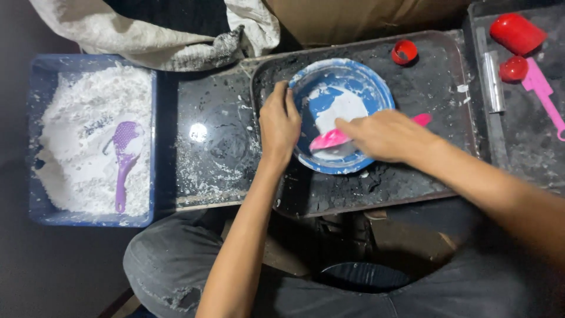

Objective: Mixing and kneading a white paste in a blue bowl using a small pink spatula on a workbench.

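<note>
A blue bowl (365, 82) smeared with white paste sits on a dark metal tray (435, 76). My left hand (279, 123) grips the bowl's left rim. My right hand (385, 134) holds a pink spoon (328, 139), whose blade lies in the white paste near the bowl's front; the handle end pokes out behind my hand.
At the left stands a blue tub (35, 206) of white powder with a purple scoop (123, 156) lying in it. A small red cup (404, 52) is on the tray's far side. Red moulds (517, 32), a metal bar (492, 81) and a pink tool (544, 94) lie at the right. A white sack (147, 35) lies behind.
</note>
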